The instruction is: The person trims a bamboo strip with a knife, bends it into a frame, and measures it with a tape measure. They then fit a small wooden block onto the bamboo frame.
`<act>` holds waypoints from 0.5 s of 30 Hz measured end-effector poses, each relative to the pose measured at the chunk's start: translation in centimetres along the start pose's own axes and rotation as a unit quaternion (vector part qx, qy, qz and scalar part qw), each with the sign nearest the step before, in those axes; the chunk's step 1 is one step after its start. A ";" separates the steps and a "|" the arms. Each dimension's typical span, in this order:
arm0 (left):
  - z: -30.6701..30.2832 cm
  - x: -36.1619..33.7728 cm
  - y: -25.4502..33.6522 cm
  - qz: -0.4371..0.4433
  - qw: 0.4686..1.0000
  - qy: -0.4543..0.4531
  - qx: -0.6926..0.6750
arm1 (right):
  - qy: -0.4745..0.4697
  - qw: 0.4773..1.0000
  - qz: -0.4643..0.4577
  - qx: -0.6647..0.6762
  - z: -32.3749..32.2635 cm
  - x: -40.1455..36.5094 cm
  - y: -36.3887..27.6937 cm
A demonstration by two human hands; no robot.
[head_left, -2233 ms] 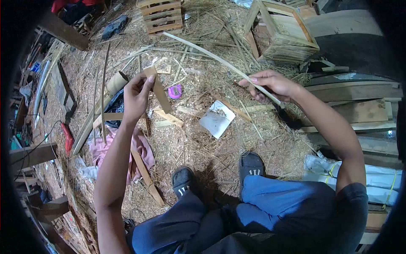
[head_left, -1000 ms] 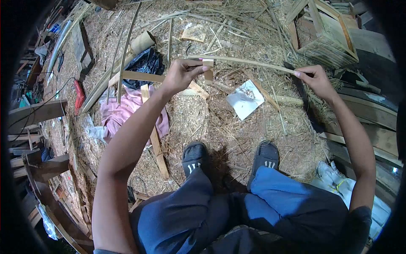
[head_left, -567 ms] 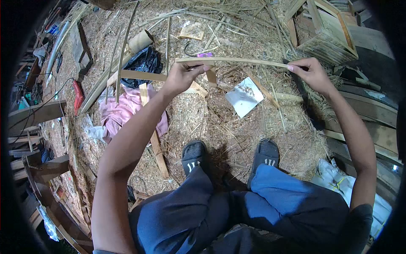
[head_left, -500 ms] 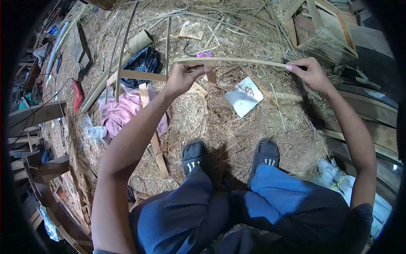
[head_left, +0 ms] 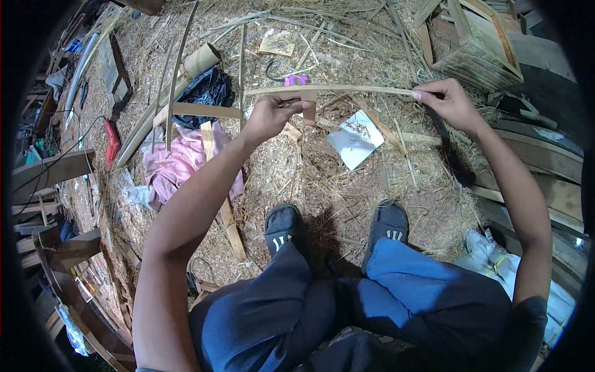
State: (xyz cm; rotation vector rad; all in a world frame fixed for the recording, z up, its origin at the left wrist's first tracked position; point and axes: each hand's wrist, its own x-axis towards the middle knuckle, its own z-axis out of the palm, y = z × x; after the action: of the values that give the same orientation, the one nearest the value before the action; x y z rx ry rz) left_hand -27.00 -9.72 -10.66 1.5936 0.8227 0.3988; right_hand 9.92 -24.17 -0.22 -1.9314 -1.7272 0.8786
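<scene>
A thin, pale strip, apparently bamboo (head_left: 353, 89), runs between my two hands above the floor, bowed slightly upward in the middle. My left hand (head_left: 274, 115) is closed on it near its left end, a short length sticking out beyond the fingers. At the strip's right end, my right hand (head_left: 447, 104) pinches the tip between thumb and fingers. Below the strip is an upright-looking tool handle (head_left: 308, 110), close to a purple object (head_left: 296, 80). A white sheet (head_left: 356, 140) with crumbs of debris lies on the floor between my hands.
Shavings cover the floor. Long strips joined by a crosspiece (head_left: 206, 110), a black plastic bag (head_left: 209, 90), pink cloth (head_left: 176, 162) and a red tool (head_left: 112, 140) are at left. A wooden frame (head_left: 480, 54) and stacked boards (head_left: 539, 177) stand right. My sandalled feet (head_left: 389, 222) are below.
Both hands have shifted slightly left together with the strip. My right hand has also risen a little. The view has moved only slightly.
</scene>
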 end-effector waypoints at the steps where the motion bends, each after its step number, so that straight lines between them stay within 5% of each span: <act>1: -0.1 0.1 -0.2 0.006 1.000 -0.004 -0.007 | 0.000 1.000 0.000 0.000 0.0 0.0 0.1; 15: -0.1 0.3 0.0 0.018 1.000 -0.020 -0.013 | -0.013 1.000 -0.006 0.020 0.0 0.1 2.2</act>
State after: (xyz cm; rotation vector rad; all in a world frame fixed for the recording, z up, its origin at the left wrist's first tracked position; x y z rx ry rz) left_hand -26.90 -9.41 -10.68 1.5901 0.7561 0.3995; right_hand 11.48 -24.41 -1.70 -1.8909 -1.7212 0.9308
